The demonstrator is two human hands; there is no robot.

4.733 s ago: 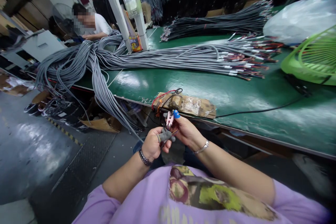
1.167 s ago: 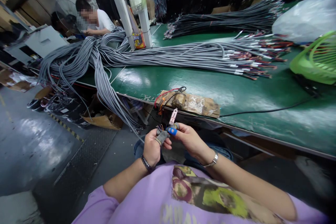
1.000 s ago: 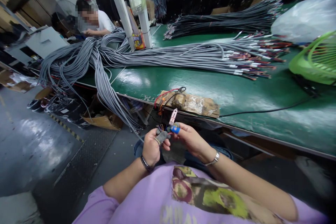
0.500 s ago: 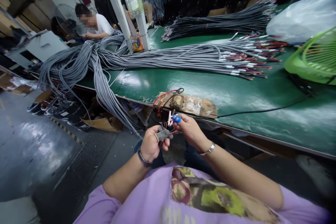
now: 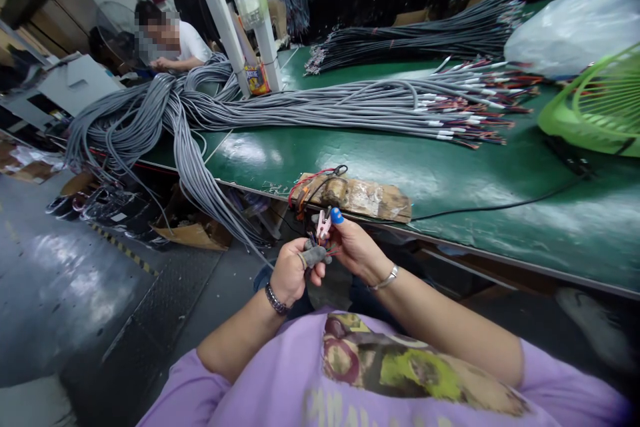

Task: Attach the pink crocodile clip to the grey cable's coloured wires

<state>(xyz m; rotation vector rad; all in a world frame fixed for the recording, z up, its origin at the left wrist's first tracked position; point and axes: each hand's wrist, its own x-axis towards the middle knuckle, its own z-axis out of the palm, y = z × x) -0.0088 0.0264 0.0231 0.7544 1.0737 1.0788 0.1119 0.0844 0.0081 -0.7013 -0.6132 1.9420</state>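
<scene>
My left hand is closed around the end of a grey cable, and thin coloured wires fan out above my thumb. My right hand, with a blue cap on the index fingertip, pinches a small pink clip right beside those wire ends. Both hands hover just below the front edge of the green table. Red and black leads run from a taped brown block on the table edge down toward the clip.
A long bundle of grey cables crosses the table and drapes off its left edge. A second bundle lies further back. A green fan guard and a plastic bag sit at right. Another person sits far left.
My right hand has lifted from the cable end back up to the pink clip, holding it close above the coloured wires. My left hand keeps its hold on the cable.
</scene>
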